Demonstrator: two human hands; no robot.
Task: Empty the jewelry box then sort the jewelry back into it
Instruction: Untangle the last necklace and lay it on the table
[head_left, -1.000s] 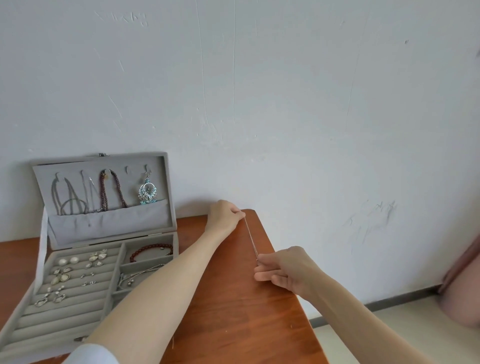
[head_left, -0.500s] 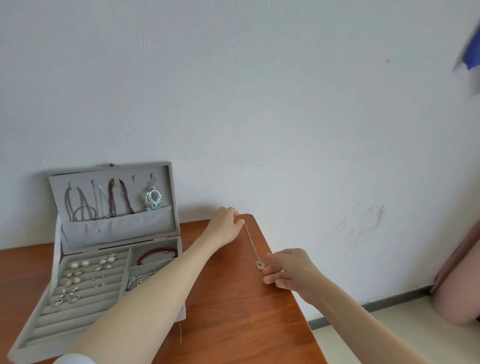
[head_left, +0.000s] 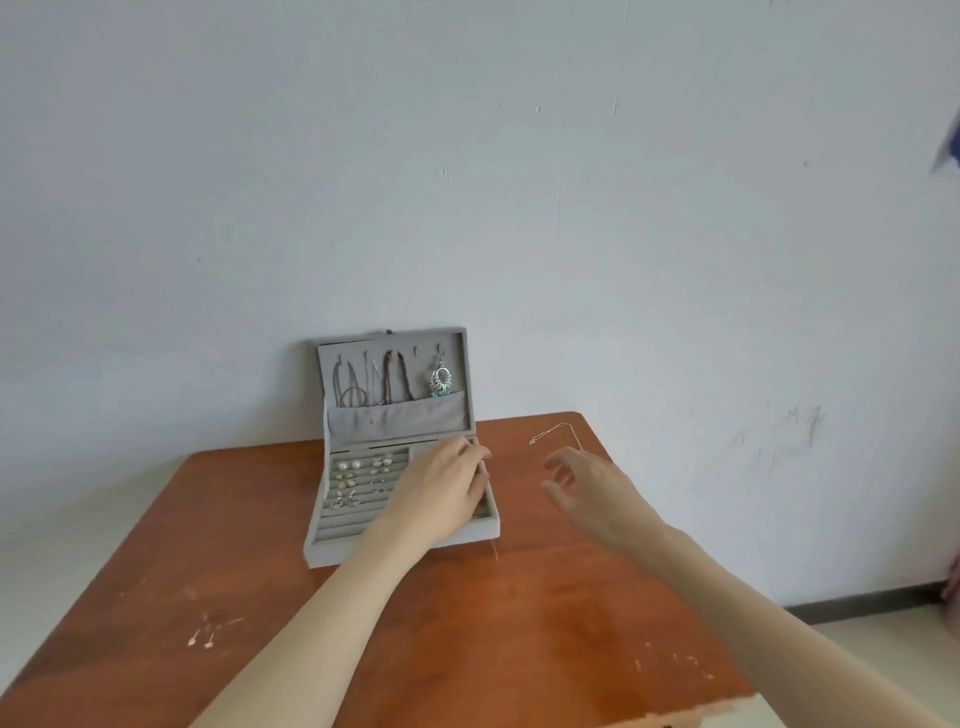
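An open grey jewelry box (head_left: 324, 540) stands on the wooden table against the wall. Its lid holds several hanging necklaces (head_left: 396, 382) and a turquoise dangling earring (head_left: 440, 383). Several small earrings (head_left: 358, 475) lie in the ring rows on the left. My left hand (head_left: 441, 486) reaches over the box's right compartments and hides them; what its fingers touch is hidden. A thin silver chain necklace (head_left: 556, 431) lies on the table at the far right corner. My right hand (head_left: 584, 486) hovers just in front of the chain, fingers relaxed, holding nothing.
The brown table (head_left: 467, 623) has scuffed pale marks at the front left and front right. Its right edge drops to a pale floor with a dark skirting (head_left: 862, 605). A white wall stands directly behind the box.
Both hands have let go of the silver chain, which now lies on the table. My left hand has moved left over the box; my right hand has opened. The view has shifted left.
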